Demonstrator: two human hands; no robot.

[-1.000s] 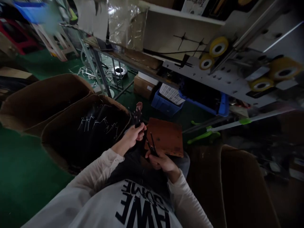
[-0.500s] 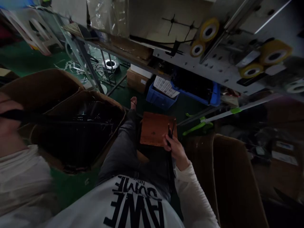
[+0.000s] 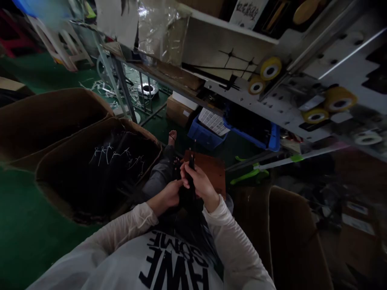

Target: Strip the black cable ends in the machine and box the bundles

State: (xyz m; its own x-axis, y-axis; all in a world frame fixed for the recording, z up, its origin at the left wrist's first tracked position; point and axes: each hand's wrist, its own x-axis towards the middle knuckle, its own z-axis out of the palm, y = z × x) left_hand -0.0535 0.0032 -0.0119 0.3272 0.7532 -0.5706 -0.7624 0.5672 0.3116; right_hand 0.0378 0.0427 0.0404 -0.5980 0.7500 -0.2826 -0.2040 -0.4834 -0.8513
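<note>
My right hand [image 3: 200,182] is closed around a few thin black cables [image 3: 191,162] with copper-coloured tips, held upright above my lap. Just left of it, my left hand [image 3: 172,194] grips a thicker black cable bundle [image 3: 177,166], whose ends also show small coppery tips. The two hands are close together, and the dark bundle between them merges with my dark trousers, so its lower part is hard to make out. Behind the hands lies a reddish-brown wooden board [image 3: 213,171], partly covered by them.
On my left stands an open cardboard box [image 3: 39,181] of black cables with white ties. Another open carton [image 3: 298,225] is on my right. A machine with yellow rollers [image 3: 270,69] stands ahead, with blue bins [image 3: 201,135] beneath. A green-footed stand [image 3: 250,175] is right of the board.
My left hand has come from the far left, over the box, to my lap beside the right hand, bringing the black bundle. My right hand has shifted slightly left.
</note>
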